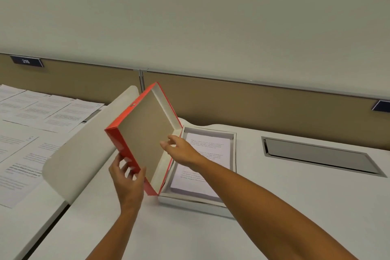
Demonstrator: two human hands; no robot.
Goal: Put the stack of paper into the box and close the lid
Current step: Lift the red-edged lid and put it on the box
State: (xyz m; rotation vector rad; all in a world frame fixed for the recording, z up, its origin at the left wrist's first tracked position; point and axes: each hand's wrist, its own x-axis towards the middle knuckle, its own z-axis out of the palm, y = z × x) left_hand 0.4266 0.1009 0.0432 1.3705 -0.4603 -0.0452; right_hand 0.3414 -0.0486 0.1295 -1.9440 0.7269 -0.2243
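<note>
Red lid [145, 133] tilted, hollow facing right | left hand [126, 181] gripping edge

Two arms in shot, both bare from wrist back to frame edge — no sleeve, no cuff showing. Left hand [128, 183]: bare, no glove, no ring, no watch or band at wrist. Right hand [181, 151]: bare too, fingers uncovered, wrist free of strap or bracelet. Forearms long and slender, right one running in from lower right corner, left from bottom edge. Nails short, too blurred for detail. No clothing visible anywhere in view.
</note>
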